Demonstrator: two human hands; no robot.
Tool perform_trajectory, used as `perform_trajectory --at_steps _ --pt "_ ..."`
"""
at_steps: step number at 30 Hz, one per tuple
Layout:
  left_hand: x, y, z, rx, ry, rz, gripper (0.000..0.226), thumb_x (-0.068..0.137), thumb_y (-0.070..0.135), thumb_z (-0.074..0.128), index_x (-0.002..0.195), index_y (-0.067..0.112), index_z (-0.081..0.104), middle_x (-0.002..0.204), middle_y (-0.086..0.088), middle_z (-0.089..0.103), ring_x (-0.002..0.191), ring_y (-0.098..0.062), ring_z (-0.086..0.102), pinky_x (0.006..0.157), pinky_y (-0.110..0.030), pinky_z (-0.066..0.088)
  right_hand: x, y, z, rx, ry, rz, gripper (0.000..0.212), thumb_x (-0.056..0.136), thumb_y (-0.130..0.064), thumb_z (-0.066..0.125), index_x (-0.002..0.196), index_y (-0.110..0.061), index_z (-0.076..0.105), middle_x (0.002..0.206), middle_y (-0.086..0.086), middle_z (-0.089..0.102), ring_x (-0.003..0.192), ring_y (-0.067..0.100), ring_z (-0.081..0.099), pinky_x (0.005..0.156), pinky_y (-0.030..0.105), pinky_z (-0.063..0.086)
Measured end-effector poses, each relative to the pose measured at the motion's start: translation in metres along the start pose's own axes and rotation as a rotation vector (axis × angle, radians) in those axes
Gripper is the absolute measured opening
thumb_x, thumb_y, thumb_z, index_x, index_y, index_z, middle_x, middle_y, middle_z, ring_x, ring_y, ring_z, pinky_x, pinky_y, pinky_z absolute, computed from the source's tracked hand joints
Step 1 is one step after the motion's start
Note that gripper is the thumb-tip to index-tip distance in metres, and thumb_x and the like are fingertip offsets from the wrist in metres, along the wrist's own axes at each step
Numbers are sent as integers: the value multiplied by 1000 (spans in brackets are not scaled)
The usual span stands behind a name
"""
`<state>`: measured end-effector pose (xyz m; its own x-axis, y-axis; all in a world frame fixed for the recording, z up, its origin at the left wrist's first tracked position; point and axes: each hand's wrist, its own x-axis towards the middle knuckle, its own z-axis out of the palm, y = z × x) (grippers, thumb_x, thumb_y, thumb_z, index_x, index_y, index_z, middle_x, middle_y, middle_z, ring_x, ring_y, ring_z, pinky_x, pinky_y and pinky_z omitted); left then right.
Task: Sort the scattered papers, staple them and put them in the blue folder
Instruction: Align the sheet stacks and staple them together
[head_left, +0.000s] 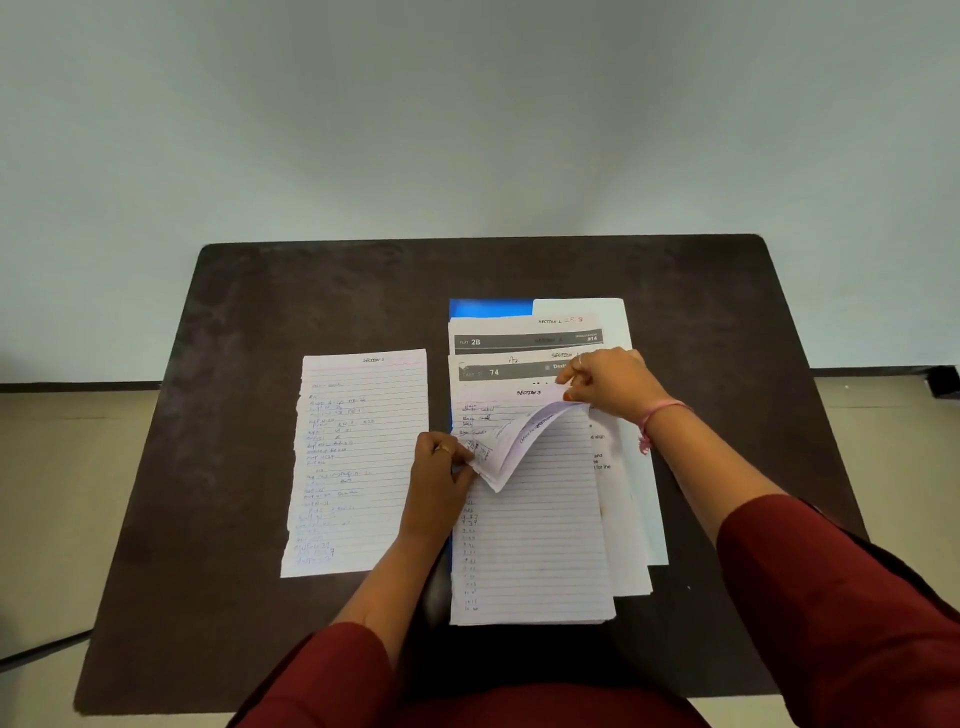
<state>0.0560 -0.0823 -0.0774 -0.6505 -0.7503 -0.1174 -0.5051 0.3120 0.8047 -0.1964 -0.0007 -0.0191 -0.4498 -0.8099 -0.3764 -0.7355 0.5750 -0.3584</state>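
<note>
A stack of papers lies on the blue folder, which shows only at its top left corner. The top lined sheet is headed "SECTION 3". A smaller written sheet curls above the stack. My left hand pinches its lower left end and my right hand pinches its upper right corner. A separate lined sheet, headed "SECTION 1" and full of handwriting, lies flat to the left of the stack. No stapler is in view.
The dark brown table carries everything; its far edge meets a pale wall. Printed sheets with grey bands stick out at the top of the stack. A white sheet juts out on the right. Beige floor shows on both sides.
</note>
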Motion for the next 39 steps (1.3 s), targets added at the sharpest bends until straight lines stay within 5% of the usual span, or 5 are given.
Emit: perform_trajectory --at_steps 9,17,25,32,39 --pt "0 5 -2 -18 -6 -51 22 79 -9 65 95 5 59 105 -2 45 89 -11 52 76 -6 43 -40 9 11 -66 205 -283 12 81 -30 74 92 -28 77 122 0 66 113 23 60 94 44 48" --pt "6 12 -5 -163 -8 -131 42 84 -3 66 123 5 53 116 13 47 102 7 48 95 -14 44 -57 3 -4 279 -314 -241 7 82 -36 71 84 -31 76 120 -15 63 108 1 55 95 18 44" --pt "6 15 -1 -355 18 -332 26 86 -10 51 112 -6 54 94 10 54 74 16 56 73 -7 44 -9 -8 -2 687 84 75 38 88 -37 64 83 0 63 89 3 71 87 21 65 81 39 54" --pt "7 20 -2 -445 48 -406 23 81 -4 53 101 9 54 97 -1 60 99 -21 59 92 -37 48 4 -4 3 94 -50 63 21 82 -31 73 102 -28 67 85 -11 67 95 14 61 91 35 35" --pt "4 16 -3 -343 25 -335 15 83 -4 51 93 5 57 109 4 50 106 -15 53 94 -34 45 -31 -6 14 -148 167 -154 23 92 -33 60 113 -36 68 121 -3 66 121 19 54 108 39 25"
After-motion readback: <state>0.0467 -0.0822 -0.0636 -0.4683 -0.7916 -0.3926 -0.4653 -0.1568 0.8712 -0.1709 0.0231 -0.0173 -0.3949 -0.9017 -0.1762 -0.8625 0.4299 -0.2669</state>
